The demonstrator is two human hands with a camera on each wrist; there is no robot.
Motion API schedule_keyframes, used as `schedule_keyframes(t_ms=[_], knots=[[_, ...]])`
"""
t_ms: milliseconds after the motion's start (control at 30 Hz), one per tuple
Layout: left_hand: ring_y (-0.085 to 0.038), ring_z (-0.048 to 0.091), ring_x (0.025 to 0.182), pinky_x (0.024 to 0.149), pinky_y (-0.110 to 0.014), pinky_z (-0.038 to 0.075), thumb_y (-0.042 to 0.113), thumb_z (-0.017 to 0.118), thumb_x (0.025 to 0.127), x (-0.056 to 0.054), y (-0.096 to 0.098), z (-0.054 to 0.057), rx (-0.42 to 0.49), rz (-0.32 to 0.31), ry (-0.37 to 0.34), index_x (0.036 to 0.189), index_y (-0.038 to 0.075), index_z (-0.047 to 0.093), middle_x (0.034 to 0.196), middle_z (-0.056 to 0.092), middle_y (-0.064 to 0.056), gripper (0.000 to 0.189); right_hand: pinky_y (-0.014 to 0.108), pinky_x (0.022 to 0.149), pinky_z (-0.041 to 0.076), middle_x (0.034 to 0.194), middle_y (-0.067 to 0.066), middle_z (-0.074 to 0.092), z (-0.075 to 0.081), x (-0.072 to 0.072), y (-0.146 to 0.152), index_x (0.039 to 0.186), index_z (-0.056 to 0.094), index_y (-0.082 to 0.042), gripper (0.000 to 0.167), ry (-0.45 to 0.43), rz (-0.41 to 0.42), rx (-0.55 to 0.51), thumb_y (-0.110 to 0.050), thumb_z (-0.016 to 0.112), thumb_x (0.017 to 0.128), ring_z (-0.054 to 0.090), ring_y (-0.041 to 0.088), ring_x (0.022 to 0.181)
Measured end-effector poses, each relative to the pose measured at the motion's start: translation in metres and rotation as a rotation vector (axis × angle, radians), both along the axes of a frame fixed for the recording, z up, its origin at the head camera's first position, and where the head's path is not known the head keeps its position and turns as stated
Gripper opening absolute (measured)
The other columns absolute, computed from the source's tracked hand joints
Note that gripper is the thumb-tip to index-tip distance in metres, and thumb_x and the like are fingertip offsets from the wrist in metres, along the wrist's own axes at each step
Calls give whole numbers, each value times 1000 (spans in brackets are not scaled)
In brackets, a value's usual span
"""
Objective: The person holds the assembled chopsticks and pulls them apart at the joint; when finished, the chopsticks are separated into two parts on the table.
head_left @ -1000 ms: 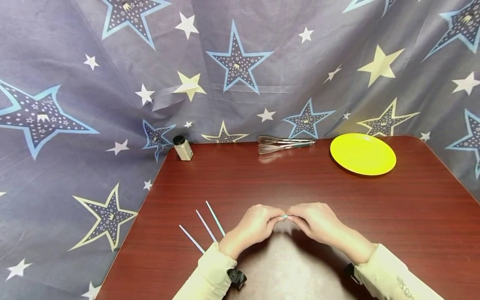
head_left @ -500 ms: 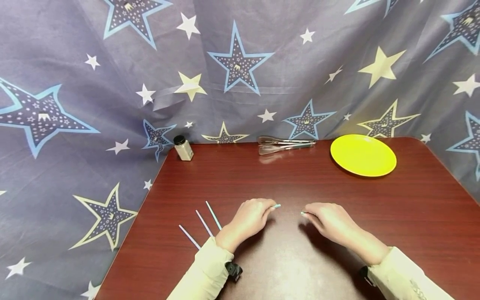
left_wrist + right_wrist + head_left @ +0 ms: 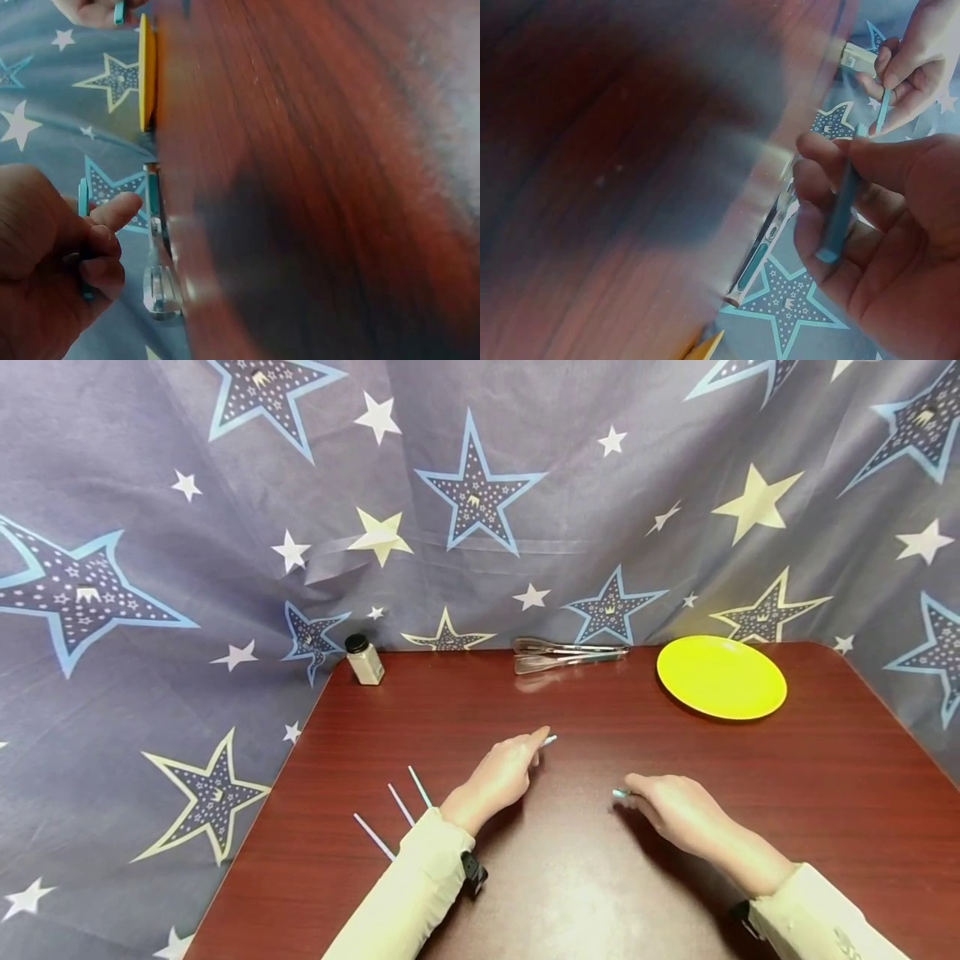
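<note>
My left hand [image 3: 501,773] is raised over the middle of the table, pinching a short, thin teal stick piece [image 3: 83,196]. One finger of that hand points forward, away from the piece. To the right and nearer the front, my right hand [image 3: 678,810] pinches another teal stick piece [image 3: 838,217] between thumb and fingers. The two hands are apart. Left of my left forearm lie three thin pale sticks: a lilac stick [image 3: 373,837], a second lilac stick [image 3: 401,804] and a light-blue stick [image 3: 420,787]. Their near ends are partly hidden by the sleeve.
Along the back of the brown table [image 3: 585,710] are a white jar with a black lid [image 3: 366,663], metal tongs [image 3: 566,658] and a yellow plate [image 3: 720,677]. A star-patterned cloth [image 3: 315,460] hangs behind the table.
The hands were together at one teal stick, then drew apart with a piece in each. Since then the left hand has moved forward and extended a finger; the right has moved slightly right.
</note>
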State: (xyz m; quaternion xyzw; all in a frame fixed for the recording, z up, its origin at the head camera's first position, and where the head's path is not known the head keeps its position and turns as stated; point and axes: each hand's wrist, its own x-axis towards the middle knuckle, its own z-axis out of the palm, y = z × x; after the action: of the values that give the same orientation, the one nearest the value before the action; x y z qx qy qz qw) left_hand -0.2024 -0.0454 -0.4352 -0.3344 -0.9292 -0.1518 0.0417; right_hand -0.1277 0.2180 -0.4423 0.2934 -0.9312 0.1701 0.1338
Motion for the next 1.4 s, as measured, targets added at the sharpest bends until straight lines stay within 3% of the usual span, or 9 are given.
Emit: schedule_keyframes(t_ms=[133,333,767,1100,1400], knots=[[-20,66,77,68,-35,52,-12,60,81,-9,4,-2,60,95,-37,116,8,59,85,68,1,41,27,48,40,64,-16,60,-3,3,3,78,53,-20,27,-2,-25,-19,-10,78,80,53,5,52],[-26,66,69,60,-38,51,4,66,87,-22,11,-7,40,218,7,92,11,58,72,63,0,12,26,53,46,70,-18,61,-7,3,7,77,62,-23,21,-56,-8,-31,-10,79,78,57,1,60],[-30,68,71,61,-42,53,20,71,88,-43,20,-21,-85,404,54,86,10,58,76,68,-8,17,26,59,49,77,-14,57,-16,5,8,78,66,-20,18,-86,63,11,-10,81,76,58,3,68],[-27,58,91,67,-38,52,25,71,87,-52,26,-27,-203,422,85,96,14,68,91,61,-6,14,27,60,48,78,-16,62,-17,4,6,76,65,-23,19,-85,88,21,-13,82,74,57,2,68],[-24,56,87,63,-37,51,20,72,85,-57,32,-28,-247,393,105,91,18,71,87,63,-3,7,25,61,46,79,-17,60,-17,3,4,77,66,-26,23,-93,88,19,-11,83,73,53,2,71]])
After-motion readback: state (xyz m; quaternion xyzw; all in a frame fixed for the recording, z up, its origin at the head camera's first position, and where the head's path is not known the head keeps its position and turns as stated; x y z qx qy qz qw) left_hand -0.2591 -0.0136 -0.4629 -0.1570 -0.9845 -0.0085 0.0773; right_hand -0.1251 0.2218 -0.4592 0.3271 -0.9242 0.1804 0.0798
